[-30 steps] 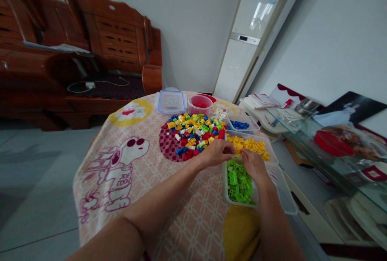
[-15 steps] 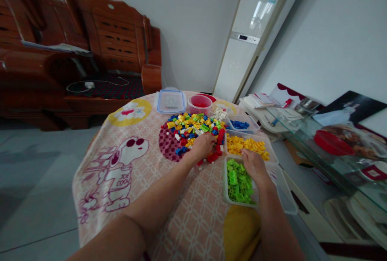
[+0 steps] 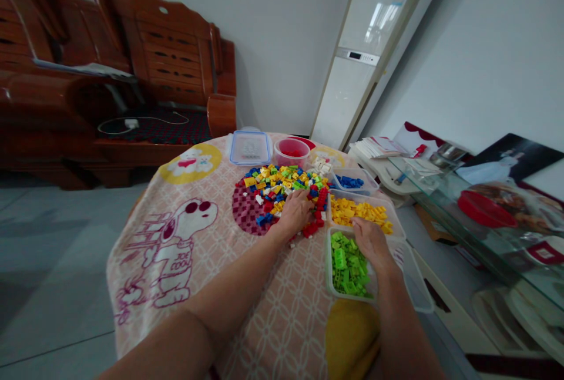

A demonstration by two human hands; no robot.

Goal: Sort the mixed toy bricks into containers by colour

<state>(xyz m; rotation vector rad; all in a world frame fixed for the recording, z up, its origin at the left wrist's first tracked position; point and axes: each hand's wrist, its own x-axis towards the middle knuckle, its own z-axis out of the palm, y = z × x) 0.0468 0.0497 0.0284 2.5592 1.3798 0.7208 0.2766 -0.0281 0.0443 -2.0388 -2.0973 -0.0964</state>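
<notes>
My left hand (image 3: 296, 212) lies over the right part of a mixed heap of toy building bricks (image 3: 275, 180), its fingers a little apart and touching the bricks. Red bricks (image 3: 311, 228) lie just beside it. My right hand (image 3: 371, 240) hovers at the border between a clear box of yellow bricks (image 3: 352, 208) and a clear box of green bricks (image 3: 347, 265). Its fingers are drawn together, pointing at the yellow bricks; whatever they hold, if anything, is hidden.
Behind the yellow box stands a box of blue bricks (image 3: 349, 182). White bricks (image 3: 322, 164) lie near a round tub with red pieces (image 3: 291, 150). A blue-rimmed lidded box (image 3: 250, 148) is at the back. A glass shelf (image 3: 480, 221) borders the right side.
My left hand's fingers have spread and shifted slightly away from me over the heap. My right hand has stayed in place.
</notes>
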